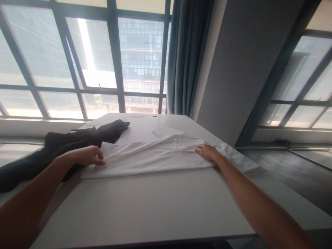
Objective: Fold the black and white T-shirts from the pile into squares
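Right now the white garment stretches between both hands: left hand pinches one edge, right hand presses flat on the other.

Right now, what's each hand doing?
Left hand: fingers curled, pinching the white garment at its edge.
Right hand: pressing flat on the garment, gripping nothing.

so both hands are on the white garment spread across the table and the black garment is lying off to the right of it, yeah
Not quite. The head view shows the black garment lying to the left of the white garment, beside the left hand, not to the right. The rest holds: the left hand and the right hand both rest on the white garment, which is spread across the table.
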